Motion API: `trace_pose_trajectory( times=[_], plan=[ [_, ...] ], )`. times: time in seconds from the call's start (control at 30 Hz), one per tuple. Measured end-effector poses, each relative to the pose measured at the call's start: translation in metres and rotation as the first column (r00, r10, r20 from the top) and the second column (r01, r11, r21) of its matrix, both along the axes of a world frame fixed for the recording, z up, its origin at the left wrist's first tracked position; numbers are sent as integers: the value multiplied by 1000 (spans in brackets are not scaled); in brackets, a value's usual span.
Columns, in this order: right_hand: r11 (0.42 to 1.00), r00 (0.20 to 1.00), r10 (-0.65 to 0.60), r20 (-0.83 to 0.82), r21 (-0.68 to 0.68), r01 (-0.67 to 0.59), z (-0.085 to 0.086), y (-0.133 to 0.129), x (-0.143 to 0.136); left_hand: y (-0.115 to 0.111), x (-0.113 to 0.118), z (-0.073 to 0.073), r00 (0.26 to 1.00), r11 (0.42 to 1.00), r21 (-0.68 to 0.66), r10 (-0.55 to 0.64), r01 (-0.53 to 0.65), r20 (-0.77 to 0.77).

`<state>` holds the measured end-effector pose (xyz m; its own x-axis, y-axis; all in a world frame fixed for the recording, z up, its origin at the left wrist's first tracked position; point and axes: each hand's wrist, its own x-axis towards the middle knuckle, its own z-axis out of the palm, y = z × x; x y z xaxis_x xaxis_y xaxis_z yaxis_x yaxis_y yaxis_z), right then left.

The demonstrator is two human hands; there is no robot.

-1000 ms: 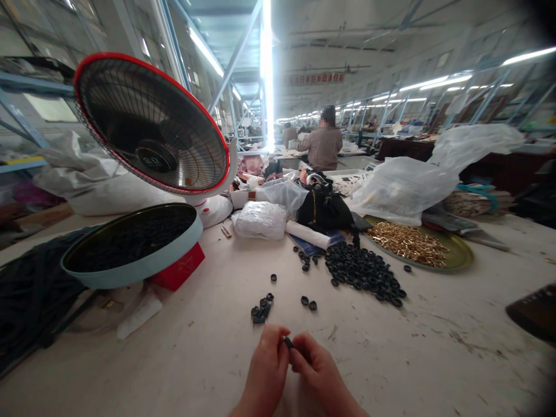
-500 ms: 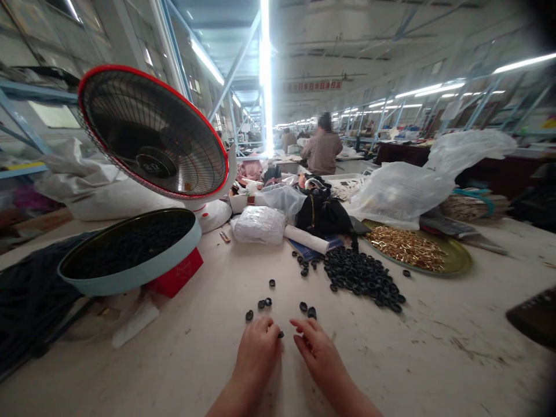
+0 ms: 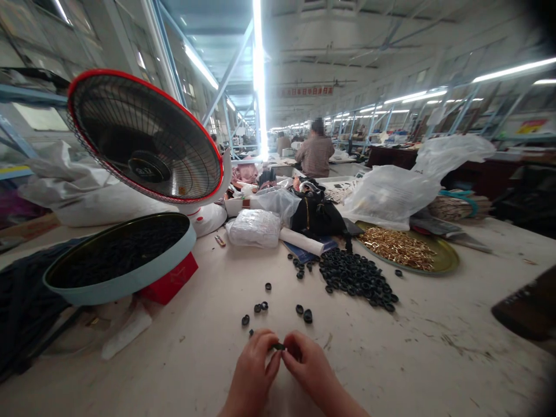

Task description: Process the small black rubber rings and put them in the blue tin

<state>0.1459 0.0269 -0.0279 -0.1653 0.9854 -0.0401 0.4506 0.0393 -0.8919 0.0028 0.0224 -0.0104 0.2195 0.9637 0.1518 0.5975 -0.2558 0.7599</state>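
Note:
My left hand is closed in a pinch on a small dark strip-like piece. Fingertips of my right hand press together at the other end of that piece, close against the left fingers. Fingers partly cover it, so its full shape is hidden. Just beyond the hands lie a few small black rings, among them one ring ahead of the right hand and another ring ahead of the left. A larger pile of black rings is spread farther off to the right.
A round tray of gold-coloured metal pieces sits at right. On the left, a large round tin of dark pieces rests by a red box. Behind stand a red-rimmed heater, a wrapped white packet and a black pouch.
My hands have come together, with the right fingertips now at the dark piece by the left hand. The right hand was apart with loosely spread fingers. The view has shifted slightly.

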Motion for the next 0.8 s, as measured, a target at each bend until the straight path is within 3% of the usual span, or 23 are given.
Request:
trace_pose_trajectory(
  times=[0.07,0.13,0.23,0.3,0.4,0.53,0.67,0.8],
  plan=[
    [994,968,-55,-246,-106,29,1,-3,0,-1,2,4,958,975,-221,69,-6,278],
    [978,900,-81,-428,-208,-10,3,-9,-1,-2,4,6,871,924,-381,149,47,468],
    [953,826,-95,-556,-290,-86,9,-17,1,-8,7,9,811,901,-418,158,114,563],
    [948,808,-69,-585,-290,-129,15,-22,3,-14,8,12,864,931,-350,88,105,495],
    [934,791,20,-611,-272,-233,22,-24,7,-22,7,15,960,987,-144,-21,64,280],
    [917,751,-16,-660,-308,-251,21,-26,7,-29,6,13,988,992,96,-93,82,121],
    [895,684,-98,-723,-365,-258,14,-29,7,-33,6,10,989,987,131,-109,96,100],
    [873,635,-114,-764,-382,-303,13,-30,9,-37,7,9,998,990,139,-29,21,56]
  ],
)
